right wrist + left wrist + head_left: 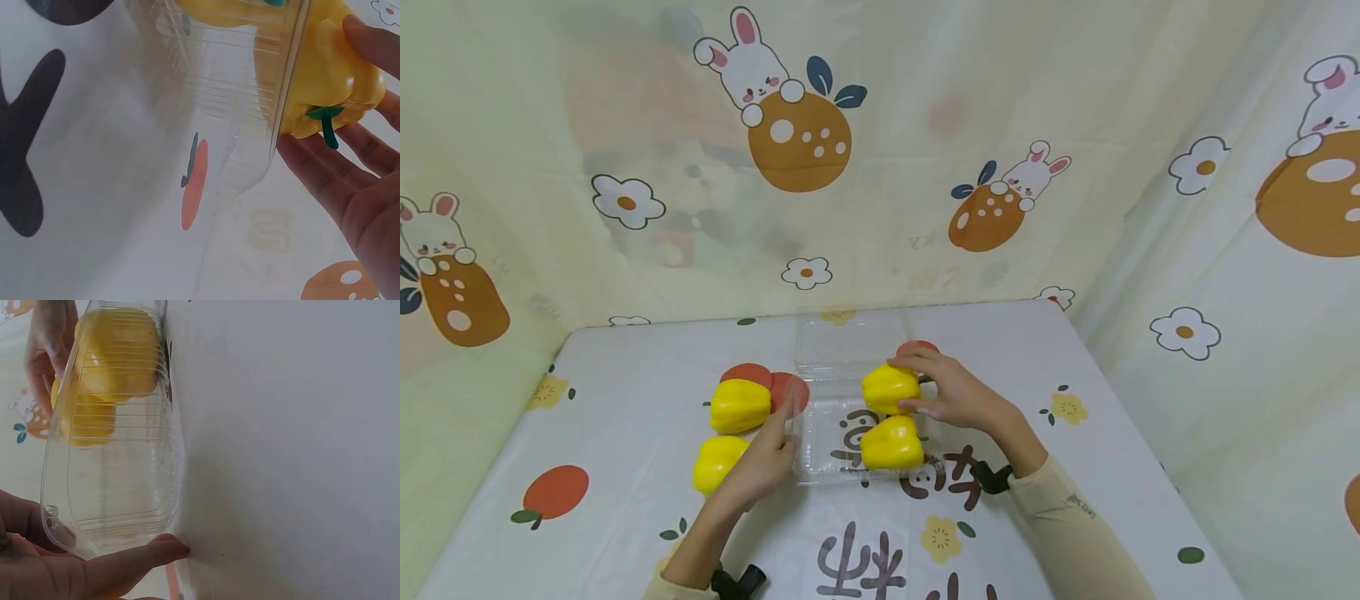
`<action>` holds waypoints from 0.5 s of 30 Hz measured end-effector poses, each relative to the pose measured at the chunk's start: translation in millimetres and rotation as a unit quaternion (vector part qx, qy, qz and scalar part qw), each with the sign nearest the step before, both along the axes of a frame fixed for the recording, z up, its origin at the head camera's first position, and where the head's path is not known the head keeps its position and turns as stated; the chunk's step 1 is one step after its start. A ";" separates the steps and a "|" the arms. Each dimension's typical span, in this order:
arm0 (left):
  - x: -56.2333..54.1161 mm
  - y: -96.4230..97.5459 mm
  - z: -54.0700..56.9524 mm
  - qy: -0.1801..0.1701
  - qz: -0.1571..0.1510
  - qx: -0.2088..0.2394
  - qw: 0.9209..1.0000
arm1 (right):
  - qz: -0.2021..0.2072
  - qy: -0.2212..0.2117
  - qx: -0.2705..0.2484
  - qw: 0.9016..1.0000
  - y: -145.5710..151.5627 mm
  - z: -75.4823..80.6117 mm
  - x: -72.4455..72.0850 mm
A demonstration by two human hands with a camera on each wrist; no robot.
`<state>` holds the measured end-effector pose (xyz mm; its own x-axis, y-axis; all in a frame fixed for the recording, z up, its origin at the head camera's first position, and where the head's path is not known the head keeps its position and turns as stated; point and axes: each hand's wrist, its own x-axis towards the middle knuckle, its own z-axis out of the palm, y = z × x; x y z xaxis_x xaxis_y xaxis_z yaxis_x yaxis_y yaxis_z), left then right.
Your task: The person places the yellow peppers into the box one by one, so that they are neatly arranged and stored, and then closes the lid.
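Observation:
A clear plastic clamshell box (pixel 831 475) lies with its lid (pixel 850 342) folded back. My left hand (pixel 767 458) touches the box's left end with its fingers extended; in the left wrist view, one finger (pixel 140 559) runs along that end wall. My right hand (pixel 955 392) holds a yellow bell pepper (pixel 889 388) over the box's right part, its fingers around the pepper's stem end. The green stem (pixel 325 115) shows in the right wrist view. Nearer to me, another yellow bell pepper (pixel 892 443) sits in the box.
Left of the box stand two more yellow bell peppers, one farther back (pixel 740 406) and one nearer (pixel 718 462), partly behind the left hand. A printed white cloth (pixel 625 400) covers the table, and patterned curtains (pixel 895 233) hang behind and at the sides.

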<state>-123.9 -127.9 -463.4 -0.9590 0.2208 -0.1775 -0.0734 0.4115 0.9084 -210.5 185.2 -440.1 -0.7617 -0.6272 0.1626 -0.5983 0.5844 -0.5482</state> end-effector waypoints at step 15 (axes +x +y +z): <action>0.5 -0.1 0.5 0.000 -0.006 0.003 1.000 | -0.006 -0.020 0.032 0.999 -5.4 5.8 -0.7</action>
<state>-123.4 -128.0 -462.9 -0.9565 0.2334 -0.1751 -0.0676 0.4066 0.9111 -211.2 179.8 -434.3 -0.7747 -0.6257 0.0907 -0.5686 0.6267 -0.5329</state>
